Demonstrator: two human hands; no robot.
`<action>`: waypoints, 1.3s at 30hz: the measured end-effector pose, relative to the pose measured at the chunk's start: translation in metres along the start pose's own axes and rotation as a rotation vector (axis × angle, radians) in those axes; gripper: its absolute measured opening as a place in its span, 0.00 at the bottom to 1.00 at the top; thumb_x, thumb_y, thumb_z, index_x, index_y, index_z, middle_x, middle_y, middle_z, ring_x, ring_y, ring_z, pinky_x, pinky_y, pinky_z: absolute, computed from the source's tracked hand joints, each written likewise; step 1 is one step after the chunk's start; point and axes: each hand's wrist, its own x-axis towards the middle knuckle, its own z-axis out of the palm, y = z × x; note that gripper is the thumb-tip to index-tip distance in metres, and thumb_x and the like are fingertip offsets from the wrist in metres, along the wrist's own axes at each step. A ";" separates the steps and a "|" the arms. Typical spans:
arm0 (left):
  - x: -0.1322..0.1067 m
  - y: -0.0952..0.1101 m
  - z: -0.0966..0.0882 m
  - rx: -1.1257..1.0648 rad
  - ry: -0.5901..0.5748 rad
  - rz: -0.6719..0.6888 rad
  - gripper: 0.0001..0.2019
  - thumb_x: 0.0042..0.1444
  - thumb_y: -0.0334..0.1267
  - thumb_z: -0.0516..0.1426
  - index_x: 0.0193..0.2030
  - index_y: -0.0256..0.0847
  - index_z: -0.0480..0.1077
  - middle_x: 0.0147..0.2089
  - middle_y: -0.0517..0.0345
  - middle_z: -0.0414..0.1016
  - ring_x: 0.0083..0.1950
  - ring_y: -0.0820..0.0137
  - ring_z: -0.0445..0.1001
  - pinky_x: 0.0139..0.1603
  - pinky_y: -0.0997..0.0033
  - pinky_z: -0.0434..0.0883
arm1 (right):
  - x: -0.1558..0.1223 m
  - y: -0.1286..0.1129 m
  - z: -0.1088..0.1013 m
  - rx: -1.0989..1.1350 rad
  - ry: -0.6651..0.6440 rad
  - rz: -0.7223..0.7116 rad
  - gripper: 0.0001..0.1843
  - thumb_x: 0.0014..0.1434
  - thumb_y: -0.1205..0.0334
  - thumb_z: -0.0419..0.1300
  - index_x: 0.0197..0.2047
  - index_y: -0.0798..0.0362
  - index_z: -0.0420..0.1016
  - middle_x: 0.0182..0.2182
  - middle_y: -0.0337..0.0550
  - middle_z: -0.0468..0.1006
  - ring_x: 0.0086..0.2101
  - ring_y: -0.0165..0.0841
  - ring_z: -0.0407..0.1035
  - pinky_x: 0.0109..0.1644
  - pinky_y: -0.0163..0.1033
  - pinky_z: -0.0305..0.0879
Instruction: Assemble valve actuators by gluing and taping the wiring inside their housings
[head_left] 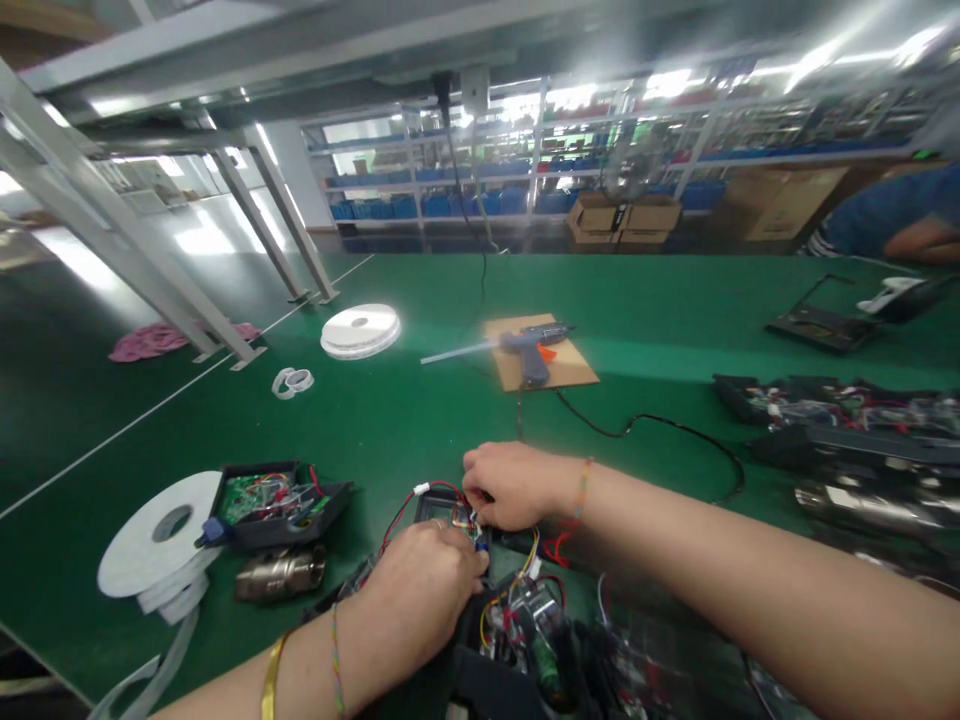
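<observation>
Both hands meet over a dark plastic housing (431,508) with wires in it, low in the middle of the head view. My left hand (431,580) has its fingers curled at the housing, beside a small blue part (481,545). Just above it, my right hand (510,485) bends down with its fingers pinched at thin wires (465,515). What lies between the fingertips is too small or hidden to name. A red and black wire with a white connector (421,489) loops out beside the hands. Nearer to me sits another open housing (517,640) packed with wires.
A glue gun (532,350) rests on a cardboard piece (577,368), its black cord (660,418) trailing right. At left are a white tape roll (161,530), an open circuit housing (277,505) and a metal valve (281,575). More housings (847,405) line the right; a person's arm (919,225) shows beyond.
</observation>
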 end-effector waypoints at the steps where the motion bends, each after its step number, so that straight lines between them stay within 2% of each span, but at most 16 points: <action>1: 0.000 0.001 -0.001 0.003 -0.005 -0.002 0.10 0.64 0.32 0.54 0.36 0.39 0.76 0.36 0.51 0.81 0.38 0.64 0.80 0.44 0.67 0.75 | -0.004 0.000 0.002 0.002 0.022 -0.013 0.08 0.60 0.66 0.61 0.37 0.53 0.82 0.42 0.48 0.81 0.42 0.41 0.75 0.39 0.39 0.65; 6: 0.004 0.006 -0.012 0.031 -0.061 -0.021 0.07 0.63 0.32 0.58 0.36 0.39 0.78 0.37 0.51 0.83 0.42 0.60 0.82 0.45 0.64 0.76 | -0.022 -0.005 0.011 -0.009 0.111 -0.054 0.08 0.62 0.68 0.60 0.40 0.54 0.81 0.44 0.46 0.79 0.47 0.40 0.71 0.49 0.40 0.66; 10: 0.007 0.010 -0.020 0.062 -0.098 -0.038 0.07 0.62 0.32 0.58 0.35 0.38 0.78 0.38 0.49 0.83 0.42 0.56 0.83 0.44 0.61 0.78 | -0.028 -0.009 0.018 -0.039 0.159 -0.060 0.09 0.61 0.69 0.60 0.43 0.55 0.80 0.43 0.46 0.79 0.46 0.40 0.70 0.50 0.41 0.66; 16: 0.007 0.011 -0.021 0.083 -0.100 -0.033 0.08 0.63 0.33 0.57 0.36 0.39 0.79 0.38 0.49 0.84 0.43 0.55 0.83 0.46 0.58 0.78 | -0.029 -0.012 0.025 -0.092 0.186 -0.064 0.09 0.62 0.69 0.59 0.40 0.56 0.82 0.40 0.48 0.80 0.45 0.41 0.69 0.50 0.43 0.64; 21: 0.006 0.010 -0.020 0.105 -0.079 -0.009 0.08 0.63 0.35 0.58 0.37 0.39 0.79 0.37 0.47 0.84 0.43 0.53 0.83 0.43 0.57 0.78 | -0.027 -0.013 0.026 -0.104 0.197 -0.084 0.08 0.60 0.68 0.60 0.38 0.54 0.83 0.40 0.47 0.79 0.45 0.41 0.68 0.46 0.43 0.63; 28: 0.007 0.006 -0.017 0.130 -0.065 0.013 0.09 0.63 0.37 0.58 0.36 0.41 0.80 0.36 0.49 0.84 0.41 0.55 0.83 0.38 0.62 0.77 | -0.022 -0.009 0.033 -0.068 0.267 -0.117 0.11 0.58 0.71 0.59 0.31 0.51 0.82 0.33 0.46 0.76 0.38 0.40 0.67 0.39 0.43 0.58; 32: 0.012 0.008 -0.027 0.105 -0.036 0.010 0.08 0.60 0.38 0.61 0.34 0.38 0.80 0.34 0.47 0.84 0.39 0.54 0.83 0.34 0.62 0.78 | -0.022 -0.009 0.033 -0.018 0.285 -0.101 0.11 0.56 0.72 0.59 0.26 0.52 0.79 0.33 0.45 0.76 0.35 0.38 0.67 0.38 0.42 0.59; 35: -0.004 0.015 -0.050 0.067 0.060 -0.008 0.08 0.60 0.42 0.62 0.38 0.39 0.80 0.38 0.49 0.85 0.41 0.56 0.83 0.38 0.62 0.79 | -0.026 -0.012 0.024 0.043 0.324 -0.043 0.13 0.57 0.73 0.56 0.30 0.51 0.80 0.35 0.45 0.78 0.37 0.37 0.70 0.41 0.41 0.64; 37: -0.035 0.013 -0.068 0.023 0.234 -0.039 0.12 0.67 0.44 0.56 0.47 0.43 0.78 0.45 0.53 0.85 0.47 0.62 0.82 0.47 0.65 0.78 | -0.025 -0.018 0.015 0.083 0.380 0.021 0.13 0.59 0.72 0.55 0.36 0.52 0.81 0.38 0.47 0.79 0.40 0.40 0.72 0.44 0.43 0.66; 38: -0.055 0.007 -0.075 -0.004 0.353 -0.067 0.15 0.70 0.43 0.51 0.53 0.45 0.76 0.50 0.55 0.84 0.50 0.66 0.81 0.52 0.67 0.76 | -0.023 -0.022 0.009 0.108 0.414 0.060 0.13 0.61 0.70 0.54 0.40 0.52 0.81 0.40 0.49 0.80 0.42 0.41 0.72 0.46 0.45 0.67; 39: -0.078 -0.002 -0.080 -0.084 0.655 -0.152 0.16 0.71 0.44 0.49 0.52 0.45 0.77 0.48 0.57 0.84 0.49 0.68 0.81 0.52 0.69 0.76 | -0.019 -0.029 0.004 0.136 0.448 0.098 0.13 0.63 0.68 0.54 0.44 0.53 0.80 0.42 0.51 0.80 0.44 0.43 0.72 0.49 0.47 0.67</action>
